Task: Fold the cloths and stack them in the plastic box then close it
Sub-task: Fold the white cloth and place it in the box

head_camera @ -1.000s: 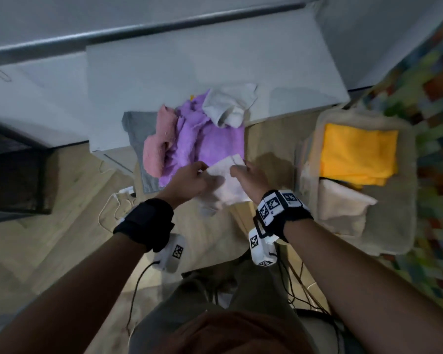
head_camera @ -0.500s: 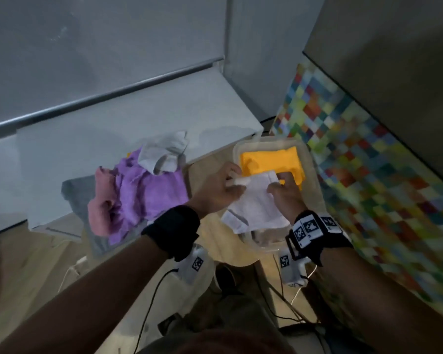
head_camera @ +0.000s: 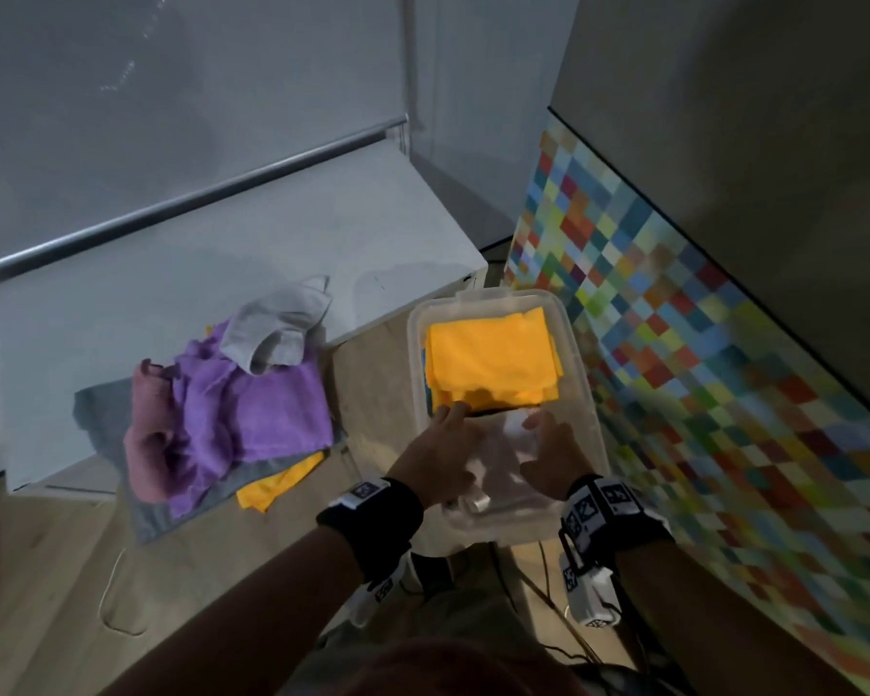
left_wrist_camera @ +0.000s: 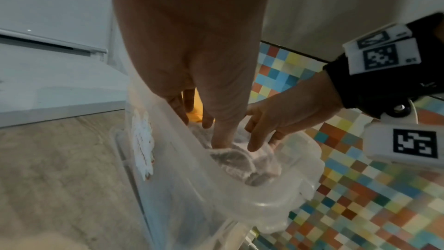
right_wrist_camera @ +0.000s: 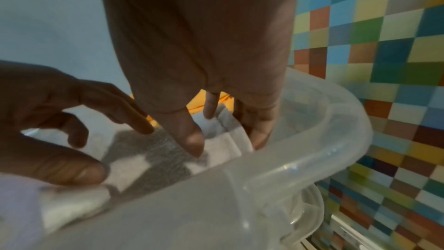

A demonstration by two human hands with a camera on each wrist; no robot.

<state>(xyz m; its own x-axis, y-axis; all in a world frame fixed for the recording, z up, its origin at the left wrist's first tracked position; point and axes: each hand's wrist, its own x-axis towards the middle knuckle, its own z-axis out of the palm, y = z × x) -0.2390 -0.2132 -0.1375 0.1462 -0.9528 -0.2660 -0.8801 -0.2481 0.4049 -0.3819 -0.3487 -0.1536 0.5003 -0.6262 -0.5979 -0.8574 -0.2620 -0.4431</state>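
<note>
Lower centre of the head view: my left hand (head_camera: 443, 457) and right hand (head_camera: 553, 457) reach into the plastic box (head_camera: 581, 374), fingers spread and nearly straight, pressing a folded white cloth (right_wrist_camera: 223, 140) into its near end beside the orange cloth (head_camera: 490, 356). At centre left, a pile of cloths (head_camera: 252, 394) waits unfolded. I judge the cloth light, limp and non-slippery; best taken at its folded edges.

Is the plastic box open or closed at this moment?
Open. The plastic box has no lid on it: the folded orange cloth lies uncovered inside, and both hands reach in over the rim onto a white cloth.
</note>
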